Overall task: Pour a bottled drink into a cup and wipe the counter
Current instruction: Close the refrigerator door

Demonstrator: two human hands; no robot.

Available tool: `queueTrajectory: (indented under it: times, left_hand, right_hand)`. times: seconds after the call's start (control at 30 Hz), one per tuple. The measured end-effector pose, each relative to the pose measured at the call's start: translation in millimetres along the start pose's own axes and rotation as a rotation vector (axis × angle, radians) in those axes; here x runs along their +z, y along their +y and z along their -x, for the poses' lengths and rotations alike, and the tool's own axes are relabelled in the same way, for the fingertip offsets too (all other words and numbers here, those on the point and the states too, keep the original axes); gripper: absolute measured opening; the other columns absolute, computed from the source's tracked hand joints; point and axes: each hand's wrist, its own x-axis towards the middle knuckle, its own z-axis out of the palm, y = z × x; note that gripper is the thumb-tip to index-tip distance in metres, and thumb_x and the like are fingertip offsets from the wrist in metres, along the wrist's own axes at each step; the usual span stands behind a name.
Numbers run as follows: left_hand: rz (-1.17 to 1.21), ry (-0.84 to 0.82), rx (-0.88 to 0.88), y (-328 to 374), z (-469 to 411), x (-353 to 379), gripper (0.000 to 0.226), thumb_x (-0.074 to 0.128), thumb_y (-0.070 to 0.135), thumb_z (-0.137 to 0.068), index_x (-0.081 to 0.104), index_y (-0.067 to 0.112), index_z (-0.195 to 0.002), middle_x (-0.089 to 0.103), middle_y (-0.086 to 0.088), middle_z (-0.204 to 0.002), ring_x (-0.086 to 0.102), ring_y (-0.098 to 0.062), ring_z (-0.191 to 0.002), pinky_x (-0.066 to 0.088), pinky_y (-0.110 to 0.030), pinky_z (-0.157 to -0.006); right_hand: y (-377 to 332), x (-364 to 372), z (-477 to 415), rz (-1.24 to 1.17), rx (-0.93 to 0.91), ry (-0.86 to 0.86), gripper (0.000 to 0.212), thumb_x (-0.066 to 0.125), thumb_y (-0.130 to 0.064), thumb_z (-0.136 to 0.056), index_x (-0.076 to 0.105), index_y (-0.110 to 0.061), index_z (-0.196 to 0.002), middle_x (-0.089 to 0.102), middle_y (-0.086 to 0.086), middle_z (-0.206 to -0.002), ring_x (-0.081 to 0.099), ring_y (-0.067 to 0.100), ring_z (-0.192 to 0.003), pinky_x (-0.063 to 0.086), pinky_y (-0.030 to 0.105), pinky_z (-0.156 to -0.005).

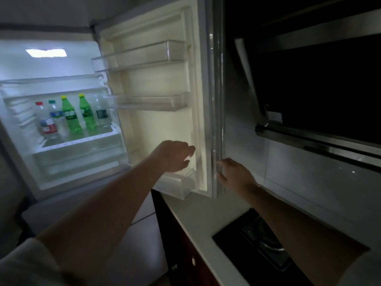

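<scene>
Five bottles (pixel 71 120) stand upright in a row on a lit shelf (pixel 82 139) inside an open fridge (pixel 18 141): a clear red-capped bottle (pixel 45 122) at the left, a clear teal-capped bottle (pixel 56 116) beside it, two green bottles with yellow caps (pixel 87 112) next, and a clear dark-labelled bottle (pixel 102 114) at the right end. The person's left hand (pixel 175 155) is stretched out in front of the inner face of the fridge door (pixel 160 124), well apart from the bottles, its fingers (pixel 188 150) loosely curled and holding nothing. The right hand (pixel 237 174) is at the door's outer edge, where its fingers (pixel 220 163) and thumb close on the rim. The door swings wide, its three clear door bins (pixel 144 56) bare. Below the door's lower corner runs a pale counter (pixel 206 213) with a black cooktop (pixel 257 244) set into it, the right forearm passing above. A dark range hood (pixel 319 100) hangs over the counter. A light sleeve (pixel 20 265) shows at the lower left.
</scene>
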Motion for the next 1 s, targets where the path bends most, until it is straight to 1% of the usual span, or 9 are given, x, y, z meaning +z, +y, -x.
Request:
queueTrajectory:
  times: [0.17,0.3,0.37,0.43,0.57,0.63,0.77,0.93,1.0]
  left_hand:
    - [-0.15,0.087,0.211,12,-63,-44,0.032,0.045,0.032,-0.098,0.052,0.02,-0.126,0.062,-0.004,-0.119,0.059,-0.027,-0.111,0.048,-0.039,-0.086]
    - [-0.202,0.208,0.34,24,-118,-95,0.024,0.045,0.028,-0.095,0.061,0.018,-0.109,0.064,-0.004,-0.106,0.061,-0.027,-0.101,0.049,-0.041,-0.084]
    - [-0.248,0.222,0.33,30,-144,-122,0.021,0.047,0.03,-0.095,0.062,0.019,-0.106,0.063,-0.004,-0.106,0.06,-0.027,-0.103,0.048,-0.042,-0.088]
    - [-0.37,0.193,0.271,29,-167,-143,0.028,0.051,0.037,-0.094,0.061,0.023,-0.115,0.061,-0.003,-0.116,0.054,-0.026,-0.115,0.038,-0.042,-0.105]
    - [-0.58,-0.035,0.094,14,-192,-156,0.065,0.052,0.068,-0.086,0.055,0.026,-0.136,0.054,-0.002,-0.137,0.04,-0.025,-0.135,0.011,-0.045,-0.121]
    - [-0.632,-0.061,0.056,10,-196,-153,0.078,0.049,0.079,-0.079,0.056,0.027,-0.136,0.055,0.0,-0.138,0.037,-0.024,-0.137,0.007,-0.044,-0.121]
    - [-0.722,0.005,0.062,9,-201,-138,0.081,0.052,0.081,-0.076,0.061,0.021,-0.13,0.056,-0.002,-0.137,0.035,-0.027,-0.137,0.007,-0.047,-0.121]
    - [-0.712,0.053,0.061,7,-208,-132,0.079,0.053,0.08,-0.074,0.061,0.022,-0.128,0.056,-0.004,-0.134,0.039,-0.027,-0.132,0.014,-0.047,-0.119]
    - [-0.703,0.057,0.078,7,-209,-132,0.076,0.053,0.079,-0.075,0.063,0.024,-0.126,0.057,-0.004,-0.132,0.04,-0.027,-0.129,0.016,-0.047,-0.117]
  right_hand:
    - [28,-4,-40,-0.149,0.08,0.211,0.045,0.042,-0.044,-0.1,0.05,-0.014,-0.134,0.057,0.009,-0.126,0.06,0.022,-0.108,0.053,0.036,-0.088]
    - [37,-16,-79,-0.323,0.067,0.381,0.047,0.041,-0.043,-0.101,0.049,-0.009,-0.133,0.054,0.014,-0.128,0.059,0.029,-0.107,0.051,0.037,-0.088]
    - [35,-20,-98,-0.441,0.086,0.385,0.062,0.03,-0.059,-0.096,0.046,-0.011,-0.132,0.054,0.011,-0.125,0.061,0.028,-0.102,0.05,0.034,-0.084]
    - [32,-19,-115,-0.516,0.111,0.402,0.074,0.023,-0.067,-0.091,0.044,-0.01,-0.133,0.059,0.012,-0.121,0.061,0.028,-0.102,0.05,0.034,-0.086]
    - [24,-5,-135,-0.532,0.166,0.415,0.069,0.005,-0.077,-0.09,0.04,-0.025,-0.117,0.066,0.012,-0.105,0.064,0.031,-0.091,0.054,0.046,-0.081]
    - [26,8,-143,-0.518,0.197,0.46,0.065,0.003,-0.073,-0.093,0.043,-0.024,-0.106,0.067,0.013,-0.096,0.065,0.032,-0.087,0.053,0.046,-0.081]
    - [26,19,-149,-0.481,0.195,0.548,0.058,0.008,-0.059,-0.101,0.047,-0.018,-0.114,0.069,0.01,-0.096,0.065,0.028,-0.087,0.052,0.04,-0.082]
    - [24,16,-144,-0.336,0.203,0.747,0.039,0.035,-0.038,-0.1,0.06,-0.009,-0.098,0.067,0.004,-0.069,0.061,0.02,-0.057,0.042,0.026,-0.053]
    - [25,18,-146,-0.283,0.22,0.82,0.042,0.031,-0.039,-0.103,0.06,-0.01,-0.095,0.065,0.001,-0.065,0.058,0.016,-0.053,0.038,0.03,-0.063]
